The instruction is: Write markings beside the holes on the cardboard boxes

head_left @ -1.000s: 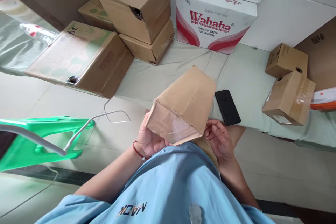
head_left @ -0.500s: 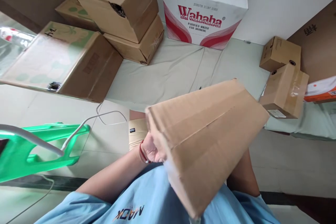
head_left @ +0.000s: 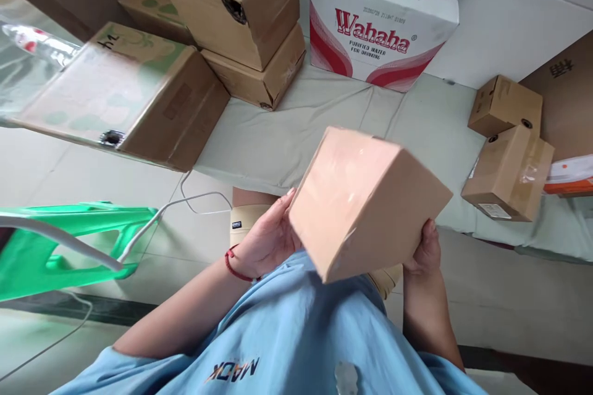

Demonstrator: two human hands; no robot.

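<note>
A plain brown cardboard box (head_left: 370,203) is held up in front of my blue shirt, tilted so that one corner points down toward me. My left hand (head_left: 273,234), with a red cord bracelet at the wrist, supports its left side, thumb along the edge. On the box's lower right side my right hand (head_left: 425,250) grips with its fingers curled; part of that hand is behind the box. Clear tape shines on the box's left face.
Cardboard boxes (head_left: 227,6) are stacked at the back left, beside a green-printed carton (head_left: 106,80). A Wahaha water carton (head_left: 380,31) stands against the back. Two small boxes (head_left: 509,173) sit at right on the cloth-covered surface (head_left: 259,148). A green plastic stool (head_left: 78,253) and cable are at left.
The box has been turned and drawn round, so a different face with shiny tape shows. My right hand has come into sight on its right side, and my left hand shows more fully.
</note>
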